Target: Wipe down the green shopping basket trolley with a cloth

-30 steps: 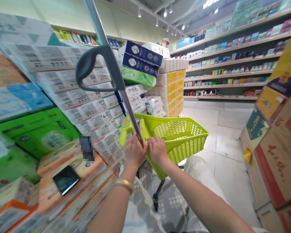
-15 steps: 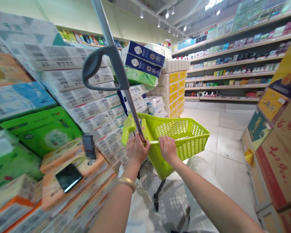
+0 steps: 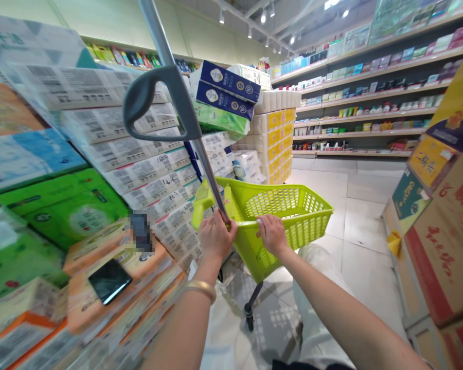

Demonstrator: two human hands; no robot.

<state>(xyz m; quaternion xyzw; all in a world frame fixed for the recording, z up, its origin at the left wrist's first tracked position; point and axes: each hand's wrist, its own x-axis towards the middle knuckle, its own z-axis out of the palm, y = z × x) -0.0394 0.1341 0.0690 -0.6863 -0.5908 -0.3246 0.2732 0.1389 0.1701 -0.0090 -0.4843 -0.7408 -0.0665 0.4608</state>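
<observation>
A lime-green plastic shopping basket (image 3: 293, 216) on wheels stands in the aisle in front of me. Its grey pull handle (image 3: 165, 97) rises on a metal rod toward the camera. My left hand (image 3: 215, 236) is closed around the base of that rod at the basket's near rim; a gold bangle sits on the wrist. My right hand (image 3: 272, 234) grips the near rim of the basket a little to the right of the rod.
Stacked tissue and paper packs (image 3: 61, 169) fill the left side, with a black phone (image 3: 110, 281) lying on an orange pack. Cardboard boxes (image 3: 443, 221) line the right. Long shelves of goods (image 3: 362, 103) run behind, with tiled floor (image 3: 355, 205) between.
My right hand slid rightward along the basket rim, away from my left hand. The basket and handle shifted only slightly in view.
</observation>
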